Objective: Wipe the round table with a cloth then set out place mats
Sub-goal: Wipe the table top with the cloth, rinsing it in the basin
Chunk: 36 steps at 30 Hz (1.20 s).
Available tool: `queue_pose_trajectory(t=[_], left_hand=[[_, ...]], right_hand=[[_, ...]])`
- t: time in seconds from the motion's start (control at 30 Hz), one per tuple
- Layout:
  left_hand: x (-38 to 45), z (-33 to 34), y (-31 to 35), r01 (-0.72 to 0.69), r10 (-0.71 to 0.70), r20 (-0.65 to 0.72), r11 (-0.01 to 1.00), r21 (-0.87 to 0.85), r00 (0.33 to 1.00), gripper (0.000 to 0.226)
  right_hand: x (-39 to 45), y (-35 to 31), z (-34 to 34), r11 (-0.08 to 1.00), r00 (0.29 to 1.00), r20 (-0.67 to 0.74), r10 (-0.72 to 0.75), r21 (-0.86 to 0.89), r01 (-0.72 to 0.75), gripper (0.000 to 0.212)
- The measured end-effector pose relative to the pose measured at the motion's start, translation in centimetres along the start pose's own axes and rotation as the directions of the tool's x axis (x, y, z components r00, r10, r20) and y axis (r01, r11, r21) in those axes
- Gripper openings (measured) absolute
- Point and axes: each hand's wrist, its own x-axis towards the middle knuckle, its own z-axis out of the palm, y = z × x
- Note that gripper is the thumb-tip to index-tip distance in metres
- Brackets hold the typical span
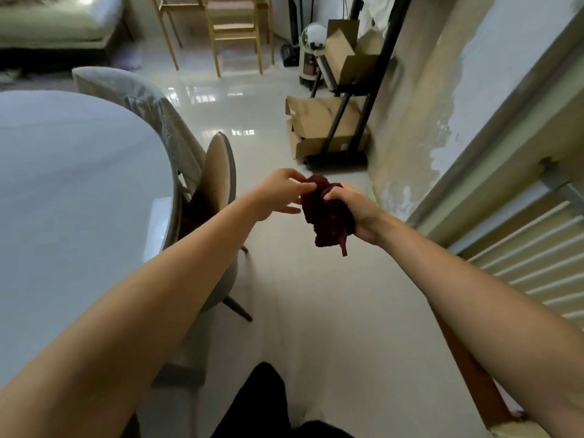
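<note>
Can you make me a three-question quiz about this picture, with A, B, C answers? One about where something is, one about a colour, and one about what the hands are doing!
1. Where is the cloth?
A. Spread out on the round table
B. Up in the air between both hands, over the floor
C. Hanging on a chair

2. What colour is the cloth?
A. Dark red
B. Bright yellow
C. White

3. What is the right hand doing?
A. Lying flat on the table
B. Pointing at the boxes
C. Gripping the bunched cloth

Answers:
1. B, the cloth is held off to the right of the round table, above the pale floor.
2. A, it shows deep maroon against the floor.
3. C, its fingers curl round the bunched cloth, while the left hand pinches its top edge.
</note>
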Motion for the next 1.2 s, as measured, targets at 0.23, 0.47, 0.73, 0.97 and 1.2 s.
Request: queue_pose_trajectory(t=[0.23, 0.47, 0.73, 0.97, 1.2], left_hand=[[14.0, -0.4, 6.4, -0.041, 0.041, 0.000, 0.996, 0.083, 0.999, 0.032], [31.1, -4.4, 15.4, -0.044, 0.040, 0.033, 0.992, 0.120, 0.999, 0.025], [47.7, -10.8, 21.7, -0.048, 0.050, -0.027, 0.996, 0.076, 0.998, 0.016], [61.4, -22.3, 24.2, 0.012, -0.036, -0.259, 0.995, -0.095, 0.965, 0.019], [67.5, -37.2, 23.5, 0.059, -0.169, -0.512, 0.973, -0.223, 0.842, 0.022]], right_hand=[[10.3, -5.6, -8.0, 0.994, 0.999, -0.027, -0.031, 0.106, 0.033, 0.015], [24.2, -15.5, -14.9, 0.997, 0.993, -0.120, -0.004, 0.071, 0.013, 0.025], [40.6, -24.4, -19.5, 0.999, 0.993, -0.116, -0.025, 0.035, 0.029, 0.026], [61.2, -33.4, -18.6, 1.000, 0.999, 0.036, 0.010, -0.029, -0.009, 0.031], [77.7, -41.2, -9.6, 0.993, 0.922, 0.368, 0.120, -0.040, -0.113, 0.040]])
